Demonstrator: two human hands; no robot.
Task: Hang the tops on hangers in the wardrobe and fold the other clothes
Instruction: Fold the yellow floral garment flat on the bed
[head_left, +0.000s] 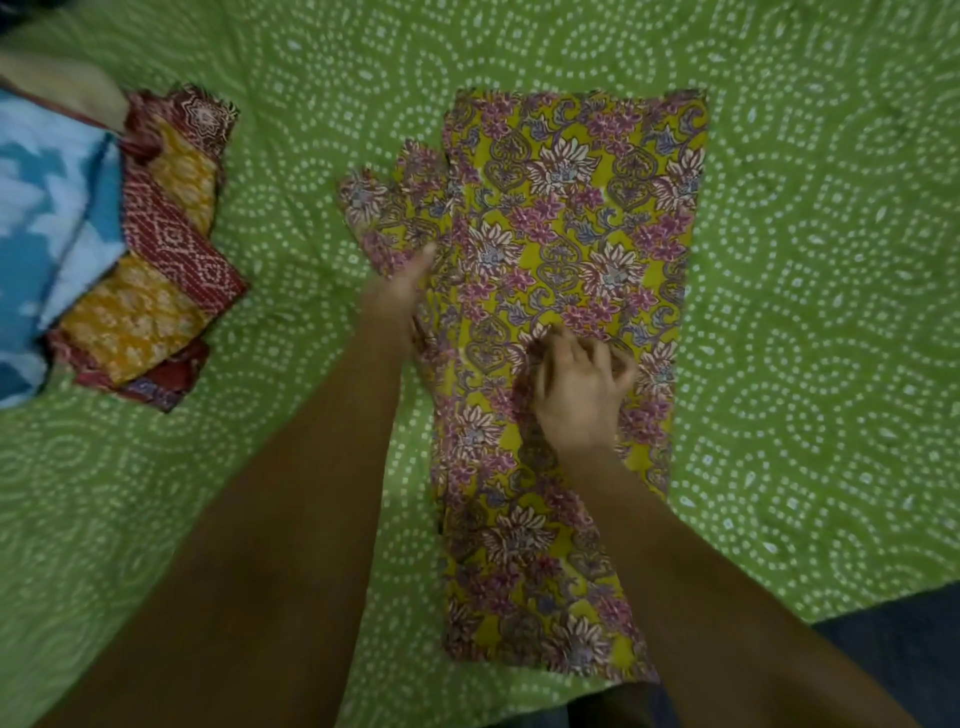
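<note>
A yellow-green garment with pink and white flowers (576, 208) lies flat and lengthwise on the green dotted bedsheet (810, 260), with a small flap sticking out at its upper left. My left hand (400, 291) lies on the garment's left edge with its fingers stretched out, at the base of that flap. My right hand (582, 389) sits on the middle of the garment with curled fingers that bunch the cloth under them. Both forearms cross the lower part of the view.
A pile of folded clothes (156, 270) in maroon and mustard prints lies at the left, beside a blue and white patterned cloth (47, 218). The bed's near edge (810, 618) shows at the lower right, with dark floor beyond.
</note>
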